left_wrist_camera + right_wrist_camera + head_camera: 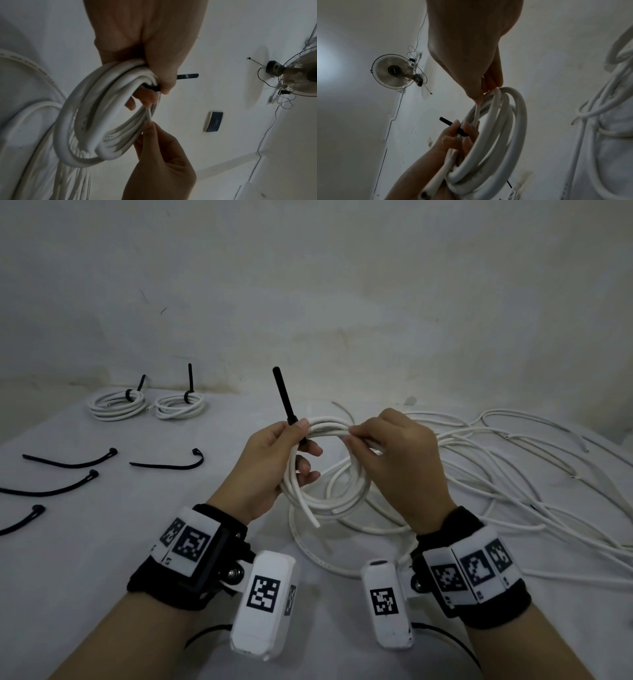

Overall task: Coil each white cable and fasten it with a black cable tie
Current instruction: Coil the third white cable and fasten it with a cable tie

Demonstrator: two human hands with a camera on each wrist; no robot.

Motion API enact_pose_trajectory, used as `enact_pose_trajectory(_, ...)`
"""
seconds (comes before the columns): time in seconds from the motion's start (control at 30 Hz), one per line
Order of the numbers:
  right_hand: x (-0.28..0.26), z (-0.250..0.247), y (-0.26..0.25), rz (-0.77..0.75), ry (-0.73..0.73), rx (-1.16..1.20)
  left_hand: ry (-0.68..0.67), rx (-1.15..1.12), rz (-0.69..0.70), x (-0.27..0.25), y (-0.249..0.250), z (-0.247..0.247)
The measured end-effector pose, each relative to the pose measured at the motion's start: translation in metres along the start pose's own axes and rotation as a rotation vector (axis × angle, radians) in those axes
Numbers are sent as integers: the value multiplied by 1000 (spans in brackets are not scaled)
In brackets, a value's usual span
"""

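Above the white table (102,542), between my wrists, I hold a coiled white cable (325,474) upright. My left hand (270,467) curls round its 10 o'clock side, thumb pressing a black cable tie (286,402) against the strands, the tie's tail pointing up. My right hand (400,460) pinches the strands at 1 o'clock with fingertips (149,125) pressed together. At 10 o'clock on the table lie two tied coils (118,404), touching side by side. At 9 o'clock lie four spare ties (72,463). At 3 o'clock sprawls a loose tangle of cable (513,474).
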State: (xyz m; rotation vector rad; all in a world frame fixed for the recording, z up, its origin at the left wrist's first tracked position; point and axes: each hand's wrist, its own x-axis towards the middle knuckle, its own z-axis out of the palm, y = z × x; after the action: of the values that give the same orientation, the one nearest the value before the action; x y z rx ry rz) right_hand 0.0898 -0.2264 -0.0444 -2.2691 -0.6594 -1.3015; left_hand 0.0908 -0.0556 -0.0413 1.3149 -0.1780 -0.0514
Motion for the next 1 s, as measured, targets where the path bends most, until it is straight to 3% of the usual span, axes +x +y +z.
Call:
enact_pose_trajectory(0.4,1,-2,4,102,135,90,-17,27,44,0,-4,4)
enact_pose_trajectory(0.53,1,-1,4,152,20,185,37,-39,73,0,-3,3)
enact_pose_trajectory(0.67,4,-5,1,334,-172,408,101,-97,107,3,-1,-3)
enact_pose_trajectory(0.8,6,-13,5,471,-294,551,79,-170,78,4,2,-4)
enact_pose_trajectory(1.0,7,-13,3,459,-384,688,15,-173,44,3,5,-5)
